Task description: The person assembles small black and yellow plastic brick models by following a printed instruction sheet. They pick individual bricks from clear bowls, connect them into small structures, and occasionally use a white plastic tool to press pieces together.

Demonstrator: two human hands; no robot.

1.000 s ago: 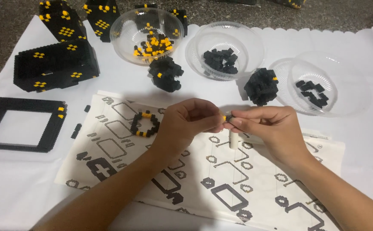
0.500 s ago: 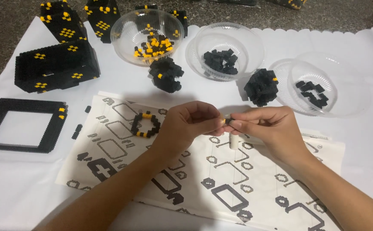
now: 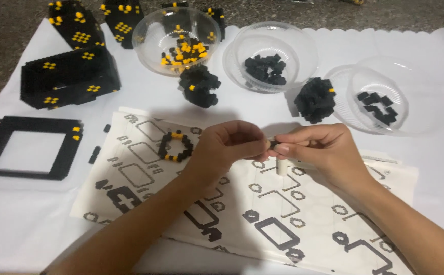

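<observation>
Nearest, instruction sheet (image 3: 262, 224): white paper printed with black and grey brick outlines, flat on white cloth (image 3: 28, 224), under both forearms.

Left hand (image 3: 227, 150): over sheet centre, fingers curled, thumb and forefinger pinched on small black piece (image 3: 273, 145), fingertip to fingertip with the other hand.

Right hand (image 3: 318, 153): just beside the left, thumb and forefinger pinched on the same small black piece; white stick-shaped tool (image 3: 282, 167) held beneath the fingers, pointing down at the sheet. Piece mostly hidden by fingertips; shape not readable.

Black-and-yellow brick ring (image 3: 175, 146): lying on sheet, just left of left hand, apart from it.

Black square frame (image 3: 28, 153): open in the middle, yellow studs at two corners, flat on cloth at left edge.

Farther back, two dark brick clumps: one with yellow specks (image 3: 199, 86) beyond the ring, one (image 3: 315, 99) beyond the right hand.

Clear bowls, three in a row: left bowl (image 3: 150, 30) with mixed yellow and black bricks; middle bowl (image 3: 303, 46) with black bricks; right bowl (image 3: 410, 86), seemingly two stacked, with a few black bricks.

Farthest left, black block assemblies (image 3: 69, 76) with yellow stud patterns, several grouped at cloth's back corner.
</observation>
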